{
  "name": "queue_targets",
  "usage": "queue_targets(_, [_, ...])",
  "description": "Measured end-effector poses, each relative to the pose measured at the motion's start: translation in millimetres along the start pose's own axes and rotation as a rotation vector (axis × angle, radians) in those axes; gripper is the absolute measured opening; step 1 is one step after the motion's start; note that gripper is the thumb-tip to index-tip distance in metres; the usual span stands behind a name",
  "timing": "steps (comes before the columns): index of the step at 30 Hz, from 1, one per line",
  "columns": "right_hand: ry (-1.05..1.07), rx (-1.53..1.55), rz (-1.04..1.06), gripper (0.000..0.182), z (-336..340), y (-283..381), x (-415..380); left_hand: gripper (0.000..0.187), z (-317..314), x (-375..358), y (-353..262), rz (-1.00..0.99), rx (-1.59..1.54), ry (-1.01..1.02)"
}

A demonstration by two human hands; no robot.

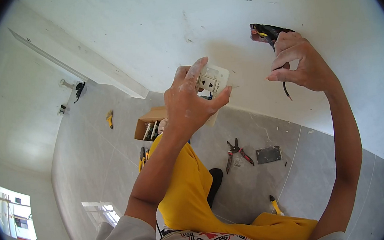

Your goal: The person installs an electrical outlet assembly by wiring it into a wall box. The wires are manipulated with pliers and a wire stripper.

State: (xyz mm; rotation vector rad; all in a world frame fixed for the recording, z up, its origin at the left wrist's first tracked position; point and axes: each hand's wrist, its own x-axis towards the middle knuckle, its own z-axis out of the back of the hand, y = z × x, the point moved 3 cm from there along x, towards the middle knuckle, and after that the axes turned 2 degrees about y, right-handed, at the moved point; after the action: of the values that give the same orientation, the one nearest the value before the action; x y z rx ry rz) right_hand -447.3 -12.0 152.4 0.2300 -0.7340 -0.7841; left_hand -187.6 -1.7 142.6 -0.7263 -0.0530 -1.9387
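Note:
My left hand (187, 100) is closed around a white wall socket (214, 81), held a little off the wall with its slotted face partly covered by my fingers. Up against the wall, my right hand (301, 59) has thumb and fingers curled in a pinch on a black wire (285, 89). The wire's bare copper end hangs down below the fingers. Behind that hand, black wires and a bit of yellow come out of a recessed wall box (258, 35), which the hand partly hides.
On the grey tile floor (258, 122) lie red-handled wire strippers (236, 152), a dark rectangular plate (268, 154), a yellow-handled tool (275, 205) and another yellow tool (110, 119). An open cardboard box (142, 126) with parts stands beside my knee.

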Motion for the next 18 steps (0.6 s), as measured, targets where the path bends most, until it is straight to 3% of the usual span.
queue_targets(2, [-0.010,-0.056,-0.014,0.019,-4,3,1,0.072,-5,1,9,0.176,-0.400,0.124])
queue_targets(3, [-0.057,-0.065,-0.012,0.019,-8,6,2,0.072,-4,3,10,0.173,-0.402,0.128])
queue_targets(5, [-0.111,-0.075,-0.023,0.018,-13,9,2,0.071,-16,3,11,0.492,-1.285,0.430])
queue_targets(7, [-0.066,-0.050,0.022,0.014,-16,9,0,0.071,-18,5,13,0.577,-1.388,0.535])
queue_targets(9, [-0.077,-0.011,0.012,0.014,-10,3,2,0.066,-27,3,14,0.654,-1.694,0.632])
queue_targets(18, [-0.210,-0.142,-0.029,0.016,-33,9,2,0.067,-42,4,7,0.628,-1.390,0.661])
